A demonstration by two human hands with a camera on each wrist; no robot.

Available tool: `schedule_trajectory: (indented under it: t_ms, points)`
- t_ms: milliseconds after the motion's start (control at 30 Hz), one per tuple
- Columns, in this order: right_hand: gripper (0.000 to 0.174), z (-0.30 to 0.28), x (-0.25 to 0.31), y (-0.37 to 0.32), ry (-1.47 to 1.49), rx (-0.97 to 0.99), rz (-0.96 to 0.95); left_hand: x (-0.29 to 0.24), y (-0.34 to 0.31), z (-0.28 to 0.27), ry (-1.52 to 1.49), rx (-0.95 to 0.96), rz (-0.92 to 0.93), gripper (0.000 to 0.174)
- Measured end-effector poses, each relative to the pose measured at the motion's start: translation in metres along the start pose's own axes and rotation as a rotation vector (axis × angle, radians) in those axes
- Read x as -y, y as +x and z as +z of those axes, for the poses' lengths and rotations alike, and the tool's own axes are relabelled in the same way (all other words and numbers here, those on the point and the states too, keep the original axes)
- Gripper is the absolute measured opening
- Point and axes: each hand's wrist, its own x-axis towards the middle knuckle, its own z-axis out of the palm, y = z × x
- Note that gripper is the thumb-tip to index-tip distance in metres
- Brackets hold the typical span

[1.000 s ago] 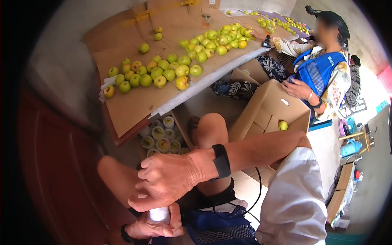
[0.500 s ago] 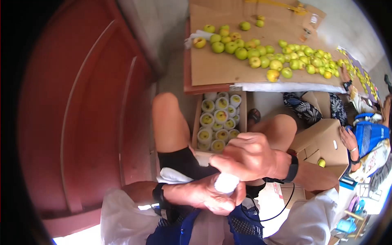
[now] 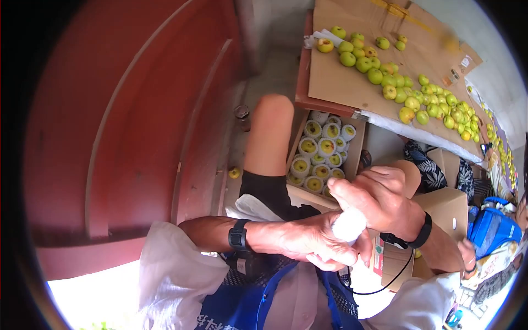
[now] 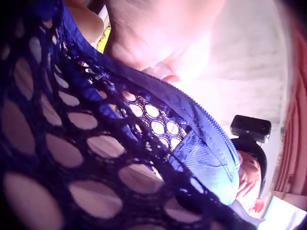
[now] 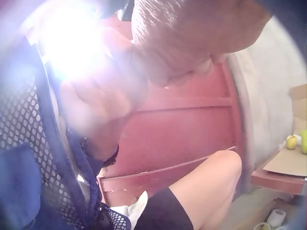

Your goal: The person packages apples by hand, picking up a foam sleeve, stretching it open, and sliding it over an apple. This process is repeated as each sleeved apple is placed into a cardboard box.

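Observation:
Both hands meet in front of the body around a white foam sleeve (image 3: 349, 224); I cannot tell whether an apple is inside it. The left hand (image 3: 316, 242) holds it from below, fingers curled about its lower side. Over the top and right side, the right hand (image 3: 385, 201) grips it with bent fingers. In the left wrist view, blue mesh vest cloth (image 4: 144, 129) covers most of the work. The right wrist view shows the hands against glare, with the sleeve hidden. Just beyond them stands an open carton (image 3: 357, 148) of apples in white foam nets (image 3: 326, 146).
Loose green apples (image 3: 396, 80) lie on a cardboard-covered table (image 3: 346, 91). A red door (image 3: 137, 137) stands on the left. A glass jar (image 3: 242, 114) and one apple (image 3: 234, 172) are on the floor. Another person (image 3: 498, 220) sits at right beside an open cardboard box (image 3: 445, 206).
The head view has swung left, bringing the door, the jar and the floor apple into sight. Both hands stay together on the white foam sleeve, the right one still over it.

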Motion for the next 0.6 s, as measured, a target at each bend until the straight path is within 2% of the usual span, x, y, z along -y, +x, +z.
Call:
schedule_trajectory:
  t_ms: [100,167,267,333,367,433,567,600]
  points:
    - [0.05,0.002,0.004,0.009,0.041,0.033,0.029,0.012,-0.003,-0.011,0.006,0.023,0.056,0.034]
    - [0.048,0.006,0.006,0.015,0.04,0.036,0.029,0.01,-0.007,-0.013,-0.04,0.027,0.013,0.036]
    - [0.052,0.008,0.003,0.024,0.035,0.047,-0.003,0.014,-0.009,-0.018,0.007,0.045,0.129,0.035]
    - [0.053,0.0,0.002,0.033,0.029,0.044,-0.068,0.006,-0.01,-0.017,0.171,0.024,0.011,0.056]
    - [0.053,0.0,0.001,0.035,0.029,0.048,-0.068,0.007,-0.011,-0.017,0.168,0.027,0.014,0.056]
    - [0.051,0.001,-0.004,0.035,0.053,0.072,-0.105,0.012,-0.01,-0.016,0.08,0.068,0.124,0.033]
    - [0.045,0.002,-0.014,0.031,0.03,0.045,-0.122,0.008,-0.006,-0.019,0.114,0.021,0.056,0.035]
    - [0.04,0.007,-0.014,0.024,0.02,-0.018,-0.093,0.009,-0.003,-0.02,0.047,0.025,0.038,0.038]
